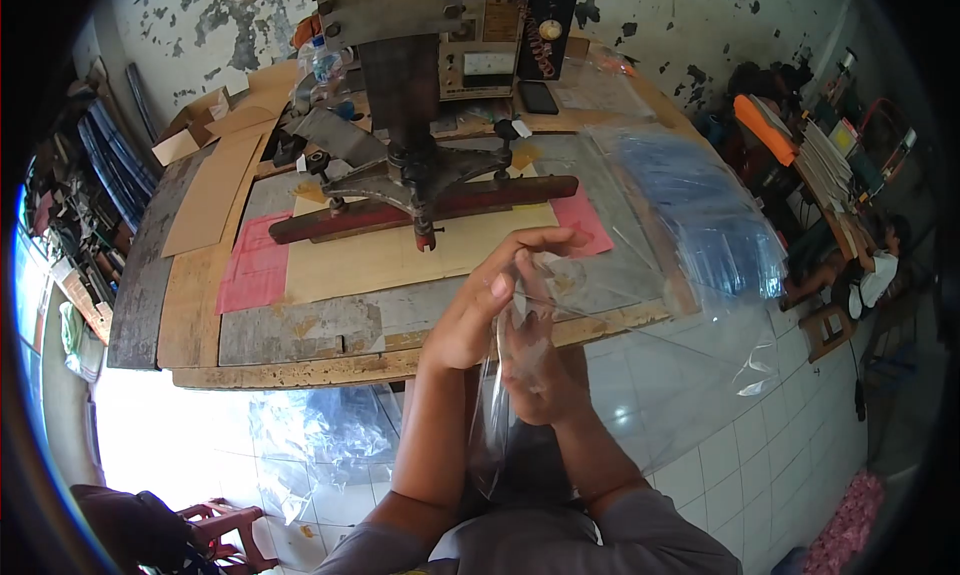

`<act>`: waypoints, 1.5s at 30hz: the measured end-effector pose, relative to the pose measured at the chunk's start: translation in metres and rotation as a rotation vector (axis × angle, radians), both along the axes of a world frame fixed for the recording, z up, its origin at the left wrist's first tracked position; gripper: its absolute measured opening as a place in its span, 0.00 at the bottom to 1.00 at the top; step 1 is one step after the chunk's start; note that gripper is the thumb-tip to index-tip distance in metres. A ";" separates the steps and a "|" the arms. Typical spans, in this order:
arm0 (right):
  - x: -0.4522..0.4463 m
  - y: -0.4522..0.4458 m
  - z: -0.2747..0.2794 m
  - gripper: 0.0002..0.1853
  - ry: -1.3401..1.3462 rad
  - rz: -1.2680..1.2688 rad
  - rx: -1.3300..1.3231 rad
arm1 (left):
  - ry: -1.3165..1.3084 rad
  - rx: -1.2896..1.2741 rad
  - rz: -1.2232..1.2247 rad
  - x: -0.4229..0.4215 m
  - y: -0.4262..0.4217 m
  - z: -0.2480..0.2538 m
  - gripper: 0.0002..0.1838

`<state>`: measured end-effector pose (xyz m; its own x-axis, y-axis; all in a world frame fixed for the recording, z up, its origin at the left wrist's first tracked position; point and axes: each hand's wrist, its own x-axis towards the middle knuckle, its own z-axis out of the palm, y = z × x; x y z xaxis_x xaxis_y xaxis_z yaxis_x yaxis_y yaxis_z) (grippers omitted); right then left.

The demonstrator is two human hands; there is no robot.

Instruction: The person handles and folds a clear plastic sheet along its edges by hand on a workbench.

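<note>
Hold the clear plastic sheet (655, 390) smooth between your hands beside the worktable's near edge (300, 375), left hand (468, 315) loosely curved and open; whether your right hand (540, 385) grips, I cannot tell.

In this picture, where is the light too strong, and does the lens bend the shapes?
Head view: the tiled floor at lower left is washed out to white; head view: sharp glare streaks cross the clear plastic sheet; head view: the front edge of the worktable bows outward, and the corners go black.
</note>
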<state>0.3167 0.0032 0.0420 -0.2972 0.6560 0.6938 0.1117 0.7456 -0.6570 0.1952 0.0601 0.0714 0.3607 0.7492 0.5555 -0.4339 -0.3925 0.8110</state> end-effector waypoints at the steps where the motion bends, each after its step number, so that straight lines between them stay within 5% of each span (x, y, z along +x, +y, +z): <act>1: -0.004 -0.001 0.001 0.31 -0.003 0.001 -0.012 | -0.005 -0.009 0.020 -0.002 -0.001 0.001 0.47; 4: 0.002 -0.013 0.016 0.32 -0.382 -0.107 0.010 | -0.052 -0.049 0.004 -0.015 -0.002 -0.004 0.50; 8: 0.006 -0.006 0.008 0.34 -0.507 -0.147 0.177 | -0.097 -0.049 -0.098 -0.029 -0.002 -0.006 0.51; 16: -0.004 0.001 -0.008 0.42 -0.029 0.057 0.017 | -0.020 -0.011 -0.016 -0.013 0.006 -0.014 0.52; 19: 0.013 0.003 -0.015 0.47 -0.050 0.154 -0.149 | -0.086 -0.091 -0.039 -0.016 0.007 -0.017 0.53; 25: 0.014 0.026 -0.003 0.53 0.398 0.192 -0.349 | 0.028 0.059 0.225 -0.005 0.005 -0.013 0.50; 29: 0.028 0.018 -0.018 0.48 0.444 0.315 -0.466 | 0.168 0.146 0.387 -0.005 -0.002 0.000 0.45; 41: 0.028 0.008 -0.037 0.41 0.388 0.502 -0.169 | 0.122 0.438 0.428 -0.007 0.003 -0.003 0.40; 45: 0.023 0.003 -0.029 0.42 0.271 0.261 -0.292 | 0.141 0.409 0.442 -0.010 0.003 -0.003 0.40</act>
